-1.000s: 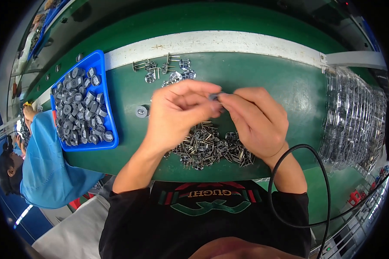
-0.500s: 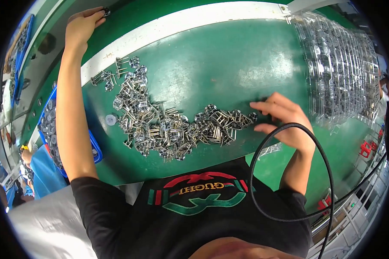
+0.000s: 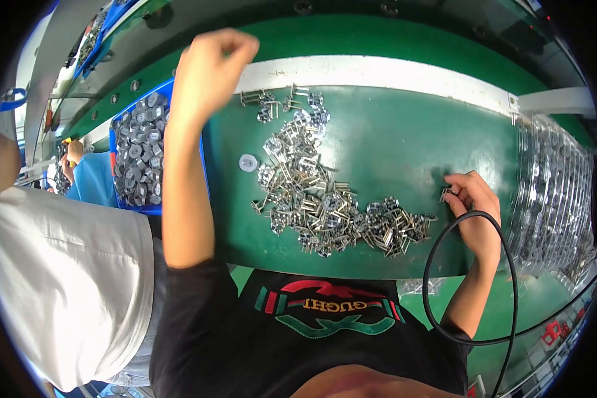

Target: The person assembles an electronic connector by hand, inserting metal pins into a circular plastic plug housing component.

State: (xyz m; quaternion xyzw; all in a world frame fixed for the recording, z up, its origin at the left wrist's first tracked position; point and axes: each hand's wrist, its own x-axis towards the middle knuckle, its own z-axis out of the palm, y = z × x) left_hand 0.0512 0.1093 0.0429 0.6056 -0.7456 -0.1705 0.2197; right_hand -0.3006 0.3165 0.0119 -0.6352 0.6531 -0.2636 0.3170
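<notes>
Heaped on the green table is a pile of small circuit parts with long metal pins (image 3: 312, 192). Right of the pile, my right hand (image 3: 477, 205) pinches one small pinned circuit part (image 3: 446, 194) between thumb and fingertips. My left hand (image 3: 209, 69) is raised over the far left of the table, near the white rail (image 3: 378, 69). Its fingers are curled with the tips together, slightly blurred, and nothing shows in them. Left of the pile lies a grey round cap (image 3: 248, 162). My left forearm crosses the edge of a blue bin (image 3: 205, 159) of grey round caps (image 3: 139, 152).
Stacked clear plastic trays (image 3: 550, 192) stand at the right. Beyond the rail runs a green strip (image 3: 351, 40) with dark round pieces. A black cable (image 3: 426, 278) loops before my right wrist. A person in a white shirt (image 3: 73, 278) is close on the left.
My left hand has come back from the far strip; the dark round piece at its fingertips no longer shows. My right hand has closed on a pinned circuit part. The view has shifted left.
</notes>
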